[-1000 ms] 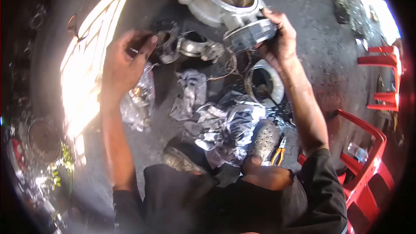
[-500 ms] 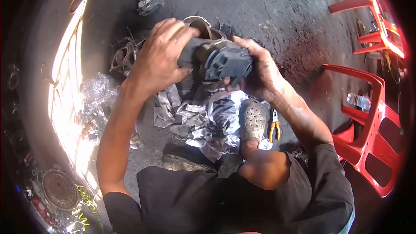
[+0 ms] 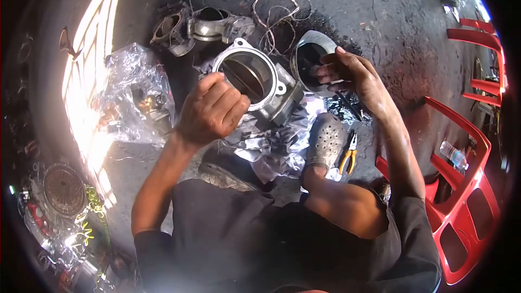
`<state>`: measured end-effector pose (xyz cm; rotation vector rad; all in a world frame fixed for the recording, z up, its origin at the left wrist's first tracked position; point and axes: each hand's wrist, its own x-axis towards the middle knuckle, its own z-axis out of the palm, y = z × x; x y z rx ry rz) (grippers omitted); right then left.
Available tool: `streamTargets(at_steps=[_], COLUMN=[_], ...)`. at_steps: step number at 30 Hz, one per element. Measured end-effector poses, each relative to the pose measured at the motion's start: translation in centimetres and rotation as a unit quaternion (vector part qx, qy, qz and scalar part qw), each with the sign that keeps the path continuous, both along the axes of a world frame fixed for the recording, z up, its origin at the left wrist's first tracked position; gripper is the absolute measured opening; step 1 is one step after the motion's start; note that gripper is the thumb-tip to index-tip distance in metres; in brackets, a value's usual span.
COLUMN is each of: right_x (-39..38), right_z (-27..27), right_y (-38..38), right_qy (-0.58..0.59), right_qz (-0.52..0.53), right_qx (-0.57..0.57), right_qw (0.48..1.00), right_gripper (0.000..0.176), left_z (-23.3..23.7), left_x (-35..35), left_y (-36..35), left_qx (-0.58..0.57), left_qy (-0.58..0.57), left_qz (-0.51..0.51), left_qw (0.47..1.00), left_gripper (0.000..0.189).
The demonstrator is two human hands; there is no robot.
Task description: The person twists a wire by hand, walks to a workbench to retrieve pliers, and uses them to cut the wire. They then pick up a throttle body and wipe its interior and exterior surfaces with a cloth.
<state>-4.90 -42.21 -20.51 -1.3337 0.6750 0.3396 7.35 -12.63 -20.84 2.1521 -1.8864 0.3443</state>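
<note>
My left hand (image 3: 214,108) is closed around the near left edge of a metal throttle body (image 3: 255,78). The part is tilted so its round bore faces me, with the flap plate across it and the dark housing on the right. My right hand (image 3: 361,81) is off the part, fingers apart at the mouth of a cut-open container (image 3: 320,38) with a dark inside. Its fingertips overlap the opening, and nothing shows between them. Below the throttle body lie crumpled grey-and-white cloths (image 3: 277,149).
Two more throttle bodies (image 3: 209,32) (image 3: 171,27) and a looped cord (image 3: 277,11) lie beyond. A clear plastic bag (image 3: 138,89) with parts is on the left. Orange-handled pliers (image 3: 349,157) lie by my shoe (image 3: 325,141). Red plastic chairs (image 3: 461,195) stand on the right.
My right hand has let go of the throttle body and moved right to the container. My left hand has taken hold of the part, which has turned so its bore faces me.
</note>
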Motion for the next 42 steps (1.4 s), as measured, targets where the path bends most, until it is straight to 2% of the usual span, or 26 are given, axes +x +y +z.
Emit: streamTargets(at_steps=[3,5,6,7,9,10,11,13,14,15,17,21,23,24,26,27,28,29,31,33,34,35,37,39,40,42], right_x=[0.7,1.3,1.7,2.1,3.3,3.8,4.4,5.4,5.9,6.4,6.4,5.3,3.3,1.9,-1.4,-3.3,-5.2,-7.3,-10.9,-13.5,-14.3,-14.9,-15.5,-15.8,-16.3,-16.5], right_z=[-0.2,-0.5,-0.6,-1.0,-1.1,-1.4,-1.3,-1.2,-0.8,-0.4,0.6,3.1,3.8,4.8,6.8,8.0,9.1,10.1,12.0,13.2,13.4,13.4,13.2,12.3,11.0,9.7], right_y=[1.2,1.4,1.8,2.1,2.9,3.7,4.8,6.8,7.7,8.6,10.2,11.3,10.2,10.0,9.9,10.2,10.3,10.3,10.6,10.4,10.3,10.2,9.8,9.5,9.2,9.0], right_qy=[-0.023,-0.055,-0.054,-0.087,-0.083,-0.074,-0.083,-0.087,-0.091,-0.092,-0.082,-0.095,-0.097,-0.103,-0.07,-0.062,-0.055,-0.019,0.034,0.085,0.087,0.099,0.109,0.162,0.119,0.187], right_qz=[0.005,0.049,0.026,0.035,0.05,0.034,0.041,0.077,0.082,0.106,0.129,0.095,0.05,0.035,-0.017,-0.052,-0.074,-0.043,0.013,0.063,0.056,0.062,0.075,0.132,0.142,0.153], right_qx=[-0.026,-0.076,-0.072,-0.083,-0.088,-0.077,-0.079,-0.137,-0.142,-0.169,-0.209,-0.271,-0.283,-0.33,-0.365,-0.379,-0.39,-0.418,-0.463,-0.515,-0.517,-0.506,-0.494,-0.44,-0.46,-0.387], right_qw=[0.999,0.994,0.996,0.992,0.991,0.994,0.993,0.984,0.982,0.976,0.966,0.953,0.953,0.938,0.928,0.922,0.916,0.907,0.885,0.851,0.85,0.855,0.859,0.873,0.869,0.89], right_gripper=[0.053,0.049,0.046,0.045,0.043,0.043,0.043,0.044,0.044,0.043,0.043,0.044,0.044,0.044,0.042,0.038,0.038,0.036,0.03,0.028,0.028,0.027,0.027,0.033,0.031,0.035], left_z=[-0.4,-0.7,-1.1,-1.3,-1.8,-1.5,-1.5,-1.7,-2.9,-4.0,-6.0,-6.6,-6.7,-6.6,-6.2,-6.0,-5.8,-5.8,-7.0,-8.0,-8.1,-8.2,-8.6,-8.8,-8.7,-8.2], left_x=[-1.0,-2.1,-2.8,-3.5,-4.6,-5.3,-6.0,-6.4,-6.4,-6.5,-6.9,-6.1,-5.6,-5.5,-4.8,-4.4,-4.0,-3.6,-3.2,-2.9,-2.8,-2.7,-2.8,-3.2,-3.5,-3.7], left_y=[2.2,3.2,3.8,4.3,5.5,6.0,6.6,8.0,9.3,10.4,12.2,13.9,13.7,13.5,12.9,12.5,12.2,11.9,11.5,10.6,10.2,9.8,8.9,8.4,8.1,7.7], left_qx=[0.002,-0.005,-0.018,-0.016,-0.052,-0.032,-0.031,-0.043,-0.1,-0.11,-0.19,-0.163,-0.234,-0.218,-0.226,-0.209,-0.198,-0.186,-0.14,-0.148,-0.127,-0.125,-0.132,-0.154,-0.166,-0.178], left_qy=[0.049,0.158,0.187,0.198,0.249,0.267,0.267,0.477,0.53,0.533,0.702,0.719,0.814,0.823,0.875,0.882,0.899,0.914,0.923,0.914,0.914,0.915,0.921,0.918,0.911,0.898], left_qz=[0.008,0.09,0.121,0.127,0.23,0.292,0.303,0.46,0.418,0.417,0.37,0.322,0.245,0.229,0.219,0.201,0.194,0.19,0.186,0.203,0.221,0.219,0.224,0.239,0.239,0.244], left_qw=[0.999,0.983,0.975,0.972,0.939,0.918,0.914,0.748,0.731,0.728,0.578,0.594,0.472,0.471,0.368,0.371,0.339,0.306,0.308,0.319,0.315,0.316,0.291,0.277,0.292,0.319], left_gripper=[0.007,0.013,0.021,0.021,0.031,0.039,0.039,0.043,0.044,0.044,0.04,0.036,0.04,0.04,0.048,0.048,0.049,0.05,0.051,0.046,0.034,0.034,0.022,0.016,0.016,0.017])
